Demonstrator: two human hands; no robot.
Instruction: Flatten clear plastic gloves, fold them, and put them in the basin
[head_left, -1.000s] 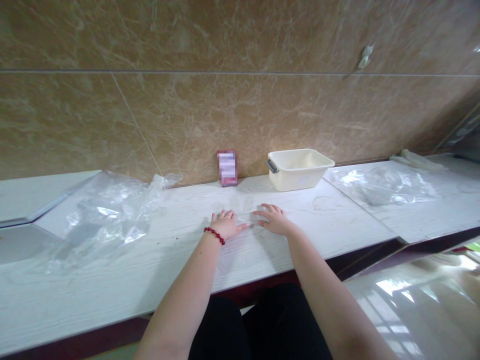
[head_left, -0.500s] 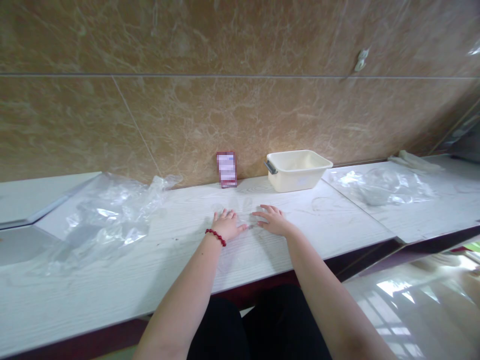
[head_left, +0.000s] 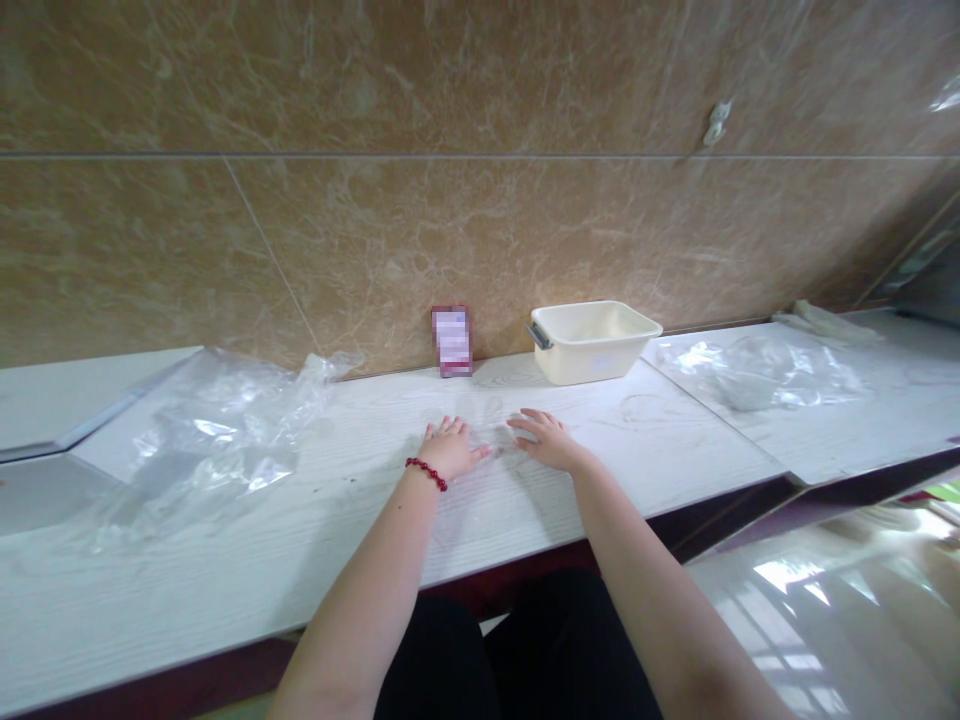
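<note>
My left hand (head_left: pixel 451 450), with a red bead bracelet (head_left: pixel 426 472) at its wrist, lies palm down with the fingers spread. To its right, my right hand (head_left: pixel 546 440) rests with fingers apart, pointing toward the left hand. Both are on or just over the white wood-grain tabletop (head_left: pixel 360 540), a short gap between them. Faint glossy marks, perhaps a thin clear film, show around the hands; I cannot make out which. Nothing is gripped by either hand. Beyond the right hand stands a cream plastic tub (head_left: pixel 592 355) with a grey handle.
A small red-edged card (head_left: pixel 452 342), its face blurred, leans against the brown marbled wall (head_left: pixel 375 230). Crumpled clear plastic (head_left: pixel 217 430) covers the table's left part. More clear plastic (head_left: pixel 787 375) and a pale cloth-like item (head_left: pixel 825 322) lie at the right.
My left hand has shifted very slightly left, and the gap between the hands is a little wider. The tub, card and plastic stay in place.
</note>
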